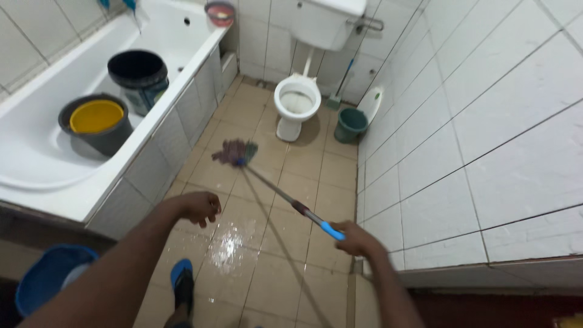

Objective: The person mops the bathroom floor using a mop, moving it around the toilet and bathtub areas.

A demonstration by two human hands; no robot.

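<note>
Far left of the grips, a blue bucket [45, 285] stands on the floor below the bathtub [42, 164], which holds a grey bucket with a yellow bowl [97, 121] and a dark bucket [139, 76]. The left hand [200, 208] hangs free over the tiled floor [273, 285], fingers loosely curled and holding nothing, with a wet patch [229, 243] just right of it. The right hand [355, 238] is closed tight around the blue end of the mop handle [285, 199]. The mop head [234, 152] rests on the floor well ahead of that grip, short of the toilet [296, 103]. A green bin [350, 124] sits right of the toilet.
</note>
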